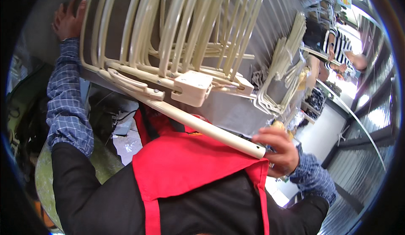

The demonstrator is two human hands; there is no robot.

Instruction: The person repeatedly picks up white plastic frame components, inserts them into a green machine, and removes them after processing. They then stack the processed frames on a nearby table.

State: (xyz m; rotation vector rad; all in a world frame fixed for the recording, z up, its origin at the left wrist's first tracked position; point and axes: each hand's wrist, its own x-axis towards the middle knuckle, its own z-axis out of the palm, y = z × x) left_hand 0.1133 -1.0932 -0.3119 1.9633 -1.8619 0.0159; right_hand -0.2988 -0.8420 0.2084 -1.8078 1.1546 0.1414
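Before me stands a row of cream-coated bent metal tubes, joined low down to a frame with a cream plastic block. From the frame a thick cream tube slants down to the right, across the front of my red apron. My left hand is at the upper left, fingers spread, beside the outermost bent tube; whether it touches the tube I cannot tell. At the tube's lower end, near its small hole, my right hand has its fingers bent. Whether it grips anything there is hidden.
Bundles of cream tubes lie on the grey metal table to the right. Beyond them a person in a striped top holds thin pale rods. A crate of dark parts stands at the right. A green round surface is below my left arm.
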